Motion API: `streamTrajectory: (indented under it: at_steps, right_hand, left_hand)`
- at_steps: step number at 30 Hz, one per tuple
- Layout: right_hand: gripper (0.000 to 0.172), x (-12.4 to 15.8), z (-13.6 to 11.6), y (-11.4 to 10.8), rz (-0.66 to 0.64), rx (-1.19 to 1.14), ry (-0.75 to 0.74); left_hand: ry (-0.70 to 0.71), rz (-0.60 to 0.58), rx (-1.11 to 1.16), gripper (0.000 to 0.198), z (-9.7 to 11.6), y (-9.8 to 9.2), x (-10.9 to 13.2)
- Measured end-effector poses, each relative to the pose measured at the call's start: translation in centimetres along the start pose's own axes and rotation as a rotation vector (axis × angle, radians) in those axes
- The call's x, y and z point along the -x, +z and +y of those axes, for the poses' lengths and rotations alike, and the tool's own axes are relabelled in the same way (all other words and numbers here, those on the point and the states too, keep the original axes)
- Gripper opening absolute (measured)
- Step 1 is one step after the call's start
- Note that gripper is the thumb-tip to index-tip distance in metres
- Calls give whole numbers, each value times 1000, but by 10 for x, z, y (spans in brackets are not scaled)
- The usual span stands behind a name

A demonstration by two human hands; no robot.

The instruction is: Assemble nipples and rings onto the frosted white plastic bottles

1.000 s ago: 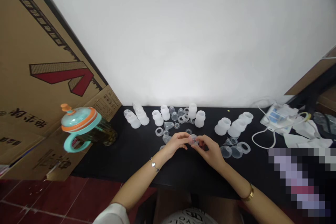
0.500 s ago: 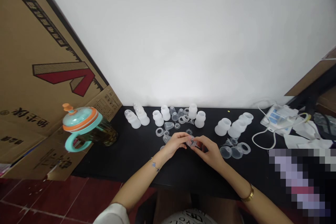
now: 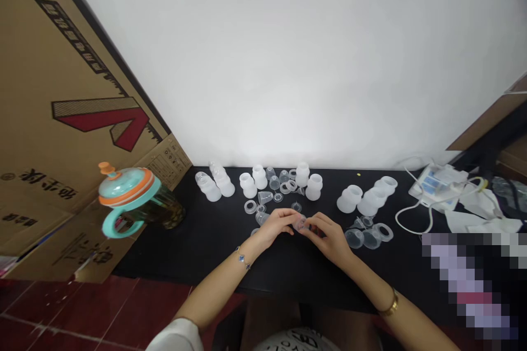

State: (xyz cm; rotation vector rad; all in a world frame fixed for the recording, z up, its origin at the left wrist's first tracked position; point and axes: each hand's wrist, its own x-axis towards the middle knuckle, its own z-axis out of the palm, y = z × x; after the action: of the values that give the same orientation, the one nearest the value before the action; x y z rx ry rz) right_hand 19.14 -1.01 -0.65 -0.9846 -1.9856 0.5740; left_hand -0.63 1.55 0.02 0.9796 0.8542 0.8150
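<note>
A small clear baby bottle collar (image 3: pixel 300 223) is held just above the black table, between both hands. My left hand (image 3: pixel 276 226) pinches its left side with thumb and fingertips. My right hand (image 3: pixel 329 237) has its fingers closed at the right side; whether a nipple sits inside the collar is hard to make out. Beyond my left hand lie a clear cap (image 3: pixel 265 197) and a loose ring (image 3: pixel 250 207), with several nipples and collars around them. Two dome caps (image 3: pixel 371 238) and a wide ring (image 3: pixel 383 232) rest right of my right hand.
White bottles stand along the wall: a capped pair (image 3: pixel 222 182) at left, open ones (image 3: pixel 314 187) mid-table, more (image 3: pixel 349 199) at right. A large teal-handled jug (image 3: pixel 123 222) stands beside a tall cardboard box (image 3: pixel 82 148). White cables (image 3: pixel 430 219) and papers (image 3: pixel 480 216) lie far right.
The clear collar has turned slightly between my fingers, and the fingertips of my right hand have shifted a little on it. The rest stays in place.
</note>
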Motion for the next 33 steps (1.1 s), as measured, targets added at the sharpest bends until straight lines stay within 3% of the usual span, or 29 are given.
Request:
streamTrajectory:
  at_steps: [11,22,33]
  right_hand:
    - [27,-2,-4,-1,24,32,-34]
    - [28,-3,-7,-1,44,16,88]
    - [24,-2,-1,1,39,1,162]
  left_hand:
    - [-7,-17,4,33,1,0,1]
    - [-1,-33,40,37,1,-2,1]
    - [-21,21,50,42,2,-1,0]
